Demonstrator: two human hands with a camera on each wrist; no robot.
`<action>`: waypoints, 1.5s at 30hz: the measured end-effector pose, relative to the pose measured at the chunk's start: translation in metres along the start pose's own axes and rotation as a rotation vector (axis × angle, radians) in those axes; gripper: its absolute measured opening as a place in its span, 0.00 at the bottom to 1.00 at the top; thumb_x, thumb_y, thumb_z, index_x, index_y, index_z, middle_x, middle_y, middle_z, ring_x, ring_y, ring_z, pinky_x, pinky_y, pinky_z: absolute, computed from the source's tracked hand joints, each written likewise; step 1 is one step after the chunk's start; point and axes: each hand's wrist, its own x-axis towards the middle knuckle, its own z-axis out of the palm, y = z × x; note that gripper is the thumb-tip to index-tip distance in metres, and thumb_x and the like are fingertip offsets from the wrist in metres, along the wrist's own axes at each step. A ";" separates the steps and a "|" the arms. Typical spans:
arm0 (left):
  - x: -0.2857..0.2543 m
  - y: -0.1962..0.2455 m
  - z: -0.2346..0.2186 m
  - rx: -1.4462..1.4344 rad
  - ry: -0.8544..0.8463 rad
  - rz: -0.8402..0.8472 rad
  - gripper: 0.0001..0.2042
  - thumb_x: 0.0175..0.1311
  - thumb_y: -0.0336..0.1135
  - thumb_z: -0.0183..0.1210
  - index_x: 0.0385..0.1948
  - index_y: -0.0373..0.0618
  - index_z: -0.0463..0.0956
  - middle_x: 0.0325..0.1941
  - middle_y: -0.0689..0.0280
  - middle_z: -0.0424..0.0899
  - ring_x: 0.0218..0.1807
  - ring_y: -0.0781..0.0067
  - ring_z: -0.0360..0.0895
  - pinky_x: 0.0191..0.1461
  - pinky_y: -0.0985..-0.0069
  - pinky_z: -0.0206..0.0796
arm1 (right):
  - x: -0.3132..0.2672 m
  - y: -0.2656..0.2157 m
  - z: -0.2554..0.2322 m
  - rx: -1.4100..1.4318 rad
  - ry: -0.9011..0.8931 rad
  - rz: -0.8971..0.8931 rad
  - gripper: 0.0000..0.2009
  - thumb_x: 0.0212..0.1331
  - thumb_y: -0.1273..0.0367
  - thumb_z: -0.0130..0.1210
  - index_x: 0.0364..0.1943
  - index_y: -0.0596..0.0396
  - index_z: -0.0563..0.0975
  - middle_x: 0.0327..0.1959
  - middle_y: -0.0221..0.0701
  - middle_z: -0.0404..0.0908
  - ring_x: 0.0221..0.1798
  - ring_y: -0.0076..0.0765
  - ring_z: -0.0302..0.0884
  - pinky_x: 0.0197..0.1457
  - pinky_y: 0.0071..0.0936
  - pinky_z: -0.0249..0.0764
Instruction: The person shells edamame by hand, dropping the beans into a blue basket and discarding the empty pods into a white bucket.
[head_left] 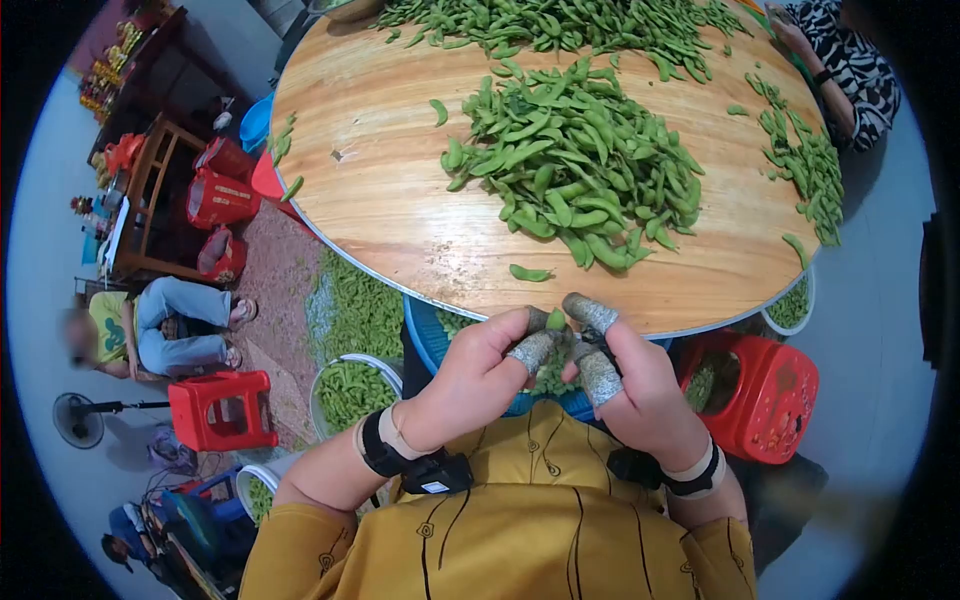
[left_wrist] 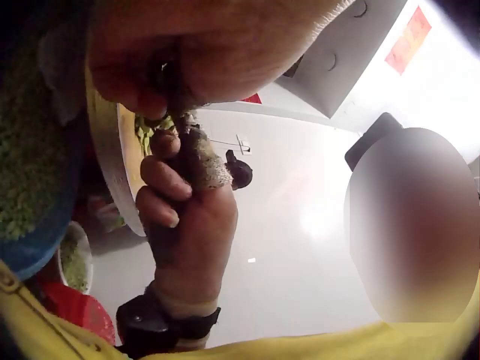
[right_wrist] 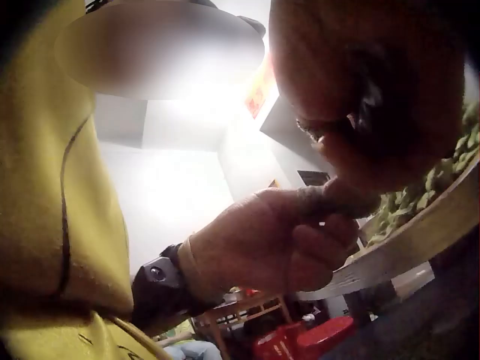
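Note:
Over the table's near edge, my left hand [head_left: 470, 375] pinches a green edamame pod [head_left: 556, 320] between taped fingertips. My right hand [head_left: 645, 385] meets it from the other side, its fingers curled in at the pod; much of their contact is hidden. Grey speckled tape wraps the right fingertips [head_left: 600, 375], and a small black piece [left_wrist: 240, 174] sticks out beside the tape in the left wrist view. Below both hands is a blue basin [head_left: 425, 335] with shelled green beans [head_left: 550, 380] in it. A large heap of edamame pods [head_left: 590, 160] lies ahead on the wooden table [head_left: 380, 220].
More pods [head_left: 560, 25] cover the table's far side, with another person's arm [head_left: 835, 100] at the right. Red stools [head_left: 765, 400] stand right and left below. A bucket of pods [head_left: 355, 395] is at the left, near pods spread on the floor [head_left: 360, 300]. Someone sits farther left [head_left: 180, 320].

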 end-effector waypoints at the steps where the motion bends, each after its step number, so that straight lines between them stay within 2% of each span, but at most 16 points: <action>1: 0.000 0.003 0.001 -0.005 -0.032 -0.004 0.10 0.65 0.24 0.47 0.44 0.38 0.74 0.33 0.72 0.78 0.32 0.85 0.69 0.36 0.86 0.63 | -0.001 0.001 0.000 0.003 0.006 0.002 0.21 0.56 0.79 0.49 0.57 0.62 0.67 0.33 0.39 0.80 0.36 0.35 0.81 0.42 0.26 0.74; 13: 0.003 -0.002 0.004 0.518 0.018 0.350 0.06 0.63 0.25 0.49 0.36 0.37 0.75 0.32 0.66 0.79 0.33 0.77 0.72 0.38 0.75 0.67 | -0.003 0.013 -0.002 0.068 -0.009 -0.036 0.20 0.59 0.80 0.46 0.58 0.59 0.70 0.31 0.26 0.80 0.28 0.15 0.73 0.31 0.15 0.70; 15: 0.002 -0.003 0.005 0.765 0.085 0.450 0.05 0.63 0.25 0.49 0.35 0.37 0.75 0.31 0.67 0.78 0.32 0.76 0.72 0.37 0.73 0.67 | -0.001 0.011 -0.005 0.229 -0.088 0.129 0.20 0.57 0.78 0.44 0.56 0.58 0.70 0.31 0.30 0.79 0.26 0.25 0.75 0.33 0.20 0.72; 18: 0.002 -0.005 0.004 0.770 0.114 0.514 0.04 0.63 0.27 0.53 0.34 0.37 0.74 0.27 0.65 0.76 0.28 0.75 0.71 0.33 0.72 0.67 | -0.002 0.015 -0.004 0.681 -0.134 0.346 0.18 0.59 0.78 0.43 0.54 0.56 0.71 0.29 0.26 0.77 0.20 0.17 0.68 0.23 0.15 0.66; 20: 0.004 0.003 -0.004 -0.183 -0.143 -0.244 0.07 0.56 0.27 0.57 0.34 0.37 0.73 0.24 0.59 0.73 0.25 0.72 0.71 0.31 0.73 0.66 | -0.004 0.013 -0.003 0.771 -0.140 0.386 0.18 0.60 0.78 0.42 0.54 0.55 0.71 0.28 0.25 0.76 0.19 0.15 0.65 0.21 0.13 0.63; 24: 0.007 -0.003 -0.007 -0.381 -0.213 -0.325 0.08 0.56 0.29 0.59 0.34 0.38 0.74 0.23 0.61 0.72 0.23 0.80 0.68 0.30 0.78 0.65 | -0.004 0.010 -0.002 0.707 -0.143 0.395 0.17 0.59 0.77 0.42 0.52 0.55 0.72 0.27 0.23 0.75 0.18 0.13 0.63 0.19 0.13 0.61; 26: 0.004 0.000 -0.005 0.452 -0.083 0.186 0.09 0.52 0.32 0.64 0.31 0.39 0.74 0.23 0.61 0.73 0.24 0.74 0.70 0.26 0.74 0.63 | -0.005 0.007 0.000 0.611 -0.137 0.394 0.16 0.59 0.77 0.43 0.52 0.54 0.72 0.26 0.23 0.75 0.18 0.13 0.63 0.19 0.13 0.61; 27: 0.003 -0.001 -0.005 0.452 -0.082 0.186 0.09 0.52 0.32 0.64 0.31 0.39 0.74 0.23 0.61 0.73 0.24 0.74 0.70 0.26 0.74 0.63 | -0.004 0.006 0.000 0.515 -0.134 0.389 0.16 0.59 0.77 0.43 0.51 0.54 0.73 0.26 0.23 0.75 0.17 0.13 0.63 0.19 0.13 0.61; 29: 0.002 -0.006 -0.004 1.066 0.124 0.609 0.11 0.43 0.29 0.64 0.27 0.40 0.72 0.21 0.60 0.71 0.24 0.62 0.72 0.26 0.68 0.64 | -0.006 0.008 0.003 0.484 -0.132 0.360 0.16 0.59 0.76 0.43 0.51 0.54 0.73 0.26 0.22 0.75 0.17 0.13 0.63 0.19 0.13 0.61; 33: 0.000 -0.009 0.004 1.194 0.233 0.698 0.12 0.36 0.27 0.62 0.25 0.41 0.70 0.20 0.59 0.69 0.26 0.52 0.72 0.27 0.63 0.65 | -0.004 0.004 0.004 0.365 -0.088 0.259 0.16 0.60 0.76 0.42 0.52 0.54 0.72 0.26 0.22 0.75 0.18 0.13 0.63 0.20 0.13 0.61; 36: -0.003 -0.001 0.006 1.069 0.151 0.573 0.09 0.46 0.28 0.62 0.28 0.39 0.71 0.23 0.60 0.72 0.26 0.61 0.74 0.28 0.68 0.65 | -0.002 0.007 0.000 0.557 -0.111 0.360 0.16 0.61 0.76 0.41 0.52 0.55 0.72 0.26 0.23 0.75 0.18 0.14 0.63 0.20 0.13 0.61; 38: -0.002 0.006 0.005 0.301 -0.101 -0.019 0.07 0.61 0.31 0.55 0.33 0.36 0.71 0.28 0.61 0.76 0.29 0.72 0.74 0.28 0.73 0.65 | -0.004 0.013 0.000 0.623 -0.116 0.387 0.16 0.61 0.76 0.42 0.53 0.55 0.71 0.25 0.23 0.75 0.17 0.13 0.62 0.19 0.13 0.60; 39: -0.001 0.005 0.003 0.293 -0.091 -0.017 0.07 0.61 0.31 0.55 0.33 0.36 0.71 0.28 0.61 0.76 0.29 0.72 0.74 0.28 0.73 0.65 | -0.006 0.016 -0.001 0.694 -0.121 0.418 0.16 0.62 0.76 0.42 0.54 0.55 0.71 0.25 0.24 0.74 0.17 0.13 0.62 0.19 0.12 0.60; 41: 0.000 0.000 -0.004 -0.432 -0.210 -0.378 0.10 0.70 0.32 0.45 0.37 0.35 0.72 0.29 0.65 0.78 0.29 0.80 0.73 0.29 0.79 0.66 | -0.010 0.023 -0.007 0.677 -0.150 0.417 0.15 0.62 0.75 0.44 0.54 0.56 0.71 0.27 0.24 0.76 0.18 0.15 0.65 0.21 0.14 0.63; 43: -0.001 -0.002 -0.004 -0.426 -0.209 -0.361 0.10 0.71 0.32 0.42 0.39 0.37 0.72 0.27 0.67 0.78 0.28 0.80 0.73 0.31 0.80 0.66 | -0.012 0.022 -0.009 0.654 -0.192 0.412 0.15 0.62 0.74 0.46 0.53 0.56 0.72 0.29 0.25 0.77 0.19 0.18 0.68 0.24 0.15 0.66; 45: -0.003 0.002 -0.004 0.200 -0.279 -0.104 0.10 0.70 0.33 0.43 0.40 0.39 0.72 0.27 0.67 0.78 0.28 0.80 0.72 0.34 0.81 0.67 | -0.008 0.015 -0.008 0.171 -0.057 0.156 0.13 0.59 0.73 0.53 0.49 0.58 0.74 0.31 0.26 0.79 0.26 0.24 0.75 0.34 0.19 0.72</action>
